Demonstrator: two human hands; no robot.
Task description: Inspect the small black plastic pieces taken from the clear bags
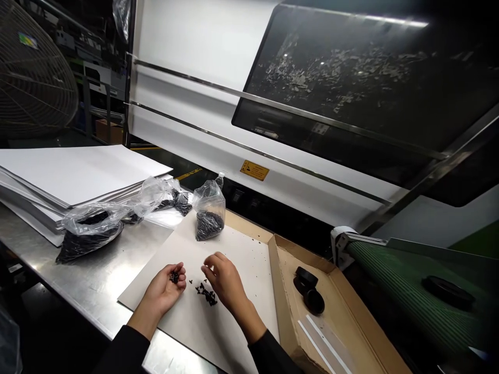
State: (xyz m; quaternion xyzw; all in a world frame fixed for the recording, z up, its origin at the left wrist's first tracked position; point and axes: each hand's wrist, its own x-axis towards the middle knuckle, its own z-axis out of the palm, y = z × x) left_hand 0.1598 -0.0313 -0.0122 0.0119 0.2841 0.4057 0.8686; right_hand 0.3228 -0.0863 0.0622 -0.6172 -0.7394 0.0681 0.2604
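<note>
A few small black screws are cupped in the half-curled left hand (pixel 166 287); the loose heap of small black screws (pixel 206 294) lies at its three o'clock on the grey card sheet (pixel 234 249), just beneath the right hand (pixel 223 279); the right hand's fingers are loosely bent, nothing visibly gripped, and it is the nearer.

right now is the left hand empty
No, the left hand is cupped around a few small black pieces, palm up over the grey sheet.

Black small parts (pixel 206 294) lie on grey card (pixel 234 249); the ribbed belt (pixel 405 291) is green.
</note>
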